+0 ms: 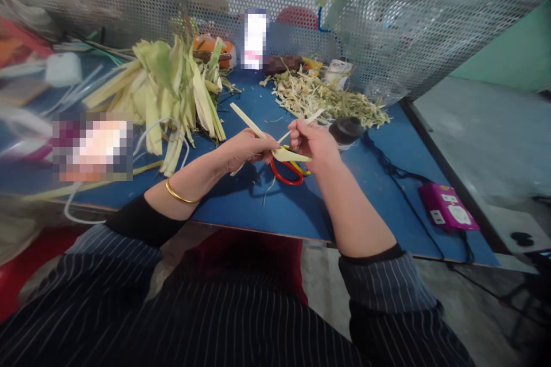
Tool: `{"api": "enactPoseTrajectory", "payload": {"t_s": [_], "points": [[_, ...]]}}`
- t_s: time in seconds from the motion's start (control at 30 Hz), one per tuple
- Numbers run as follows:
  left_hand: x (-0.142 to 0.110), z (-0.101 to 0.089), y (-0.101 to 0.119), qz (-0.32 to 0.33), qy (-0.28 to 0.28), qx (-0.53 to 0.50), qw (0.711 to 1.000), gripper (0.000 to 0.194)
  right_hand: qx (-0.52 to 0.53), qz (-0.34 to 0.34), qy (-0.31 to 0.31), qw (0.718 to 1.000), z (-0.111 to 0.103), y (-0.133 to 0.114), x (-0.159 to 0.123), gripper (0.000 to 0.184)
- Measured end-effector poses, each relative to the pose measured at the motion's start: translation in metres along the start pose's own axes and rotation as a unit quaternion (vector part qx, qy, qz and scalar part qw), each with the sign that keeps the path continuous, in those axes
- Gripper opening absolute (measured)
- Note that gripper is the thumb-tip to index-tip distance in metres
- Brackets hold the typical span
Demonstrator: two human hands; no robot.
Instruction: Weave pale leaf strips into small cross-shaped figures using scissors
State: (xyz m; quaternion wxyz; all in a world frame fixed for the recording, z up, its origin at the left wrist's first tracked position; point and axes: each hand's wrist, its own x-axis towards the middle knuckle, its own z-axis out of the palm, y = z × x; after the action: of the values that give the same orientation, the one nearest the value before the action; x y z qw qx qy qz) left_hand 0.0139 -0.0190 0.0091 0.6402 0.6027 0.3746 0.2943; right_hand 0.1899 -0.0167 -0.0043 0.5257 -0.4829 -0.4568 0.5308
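In the head view, my left hand (249, 147) pinches a folded piece of pale corn husk (291, 155) over the middle of the table. One narrow end of the husk sticks up past my fingers, and a wider leaf-shaped end points right. My right hand (315, 139) is closed on a thin husk strip (315, 115) that runs across to the folded piece. Beneath the hands lie scissors with red and yellow handles (287, 179), partly covered. A black spool of thread (346, 129) stands just right of my right hand.
A bundle of corn husks (166, 83) lies back left on the blue table (241, 206). Husk scraps (327, 96) are heaped back right. A purple power adapter (448, 206) with black cables sits at the right edge. Perforated metal mesh (387, 28) closes off the back.
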Motion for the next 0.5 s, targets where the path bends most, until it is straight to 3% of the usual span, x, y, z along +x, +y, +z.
{"api": "enactPoseTrajectory", "payload": {"t_s": [0.17,0.27,0.37,0.5], "points": [[0.003,-0.004,-0.001,0.008,0.054,-0.055,0.997,0.027,-0.054,-0.045,0.009,0.997,-0.003,-0.002,-0.001,0.044],[0.005,-0.006,0.000,0.006,0.061,-0.113,0.992,0.037,-0.147,-0.098,0.041,0.983,-0.002,-0.009,-0.008,0.054],[0.006,-0.007,-0.001,0.004,0.069,-0.139,0.988,0.040,-0.310,-0.185,0.023,0.932,0.003,-0.015,-0.018,0.048],[0.008,-0.005,-0.005,0.020,0.097,-0.118,0.988,0.024,-0.520,-0.238,-0.020,0.820,0.011,-0.013,-0.026,0.037]]}}
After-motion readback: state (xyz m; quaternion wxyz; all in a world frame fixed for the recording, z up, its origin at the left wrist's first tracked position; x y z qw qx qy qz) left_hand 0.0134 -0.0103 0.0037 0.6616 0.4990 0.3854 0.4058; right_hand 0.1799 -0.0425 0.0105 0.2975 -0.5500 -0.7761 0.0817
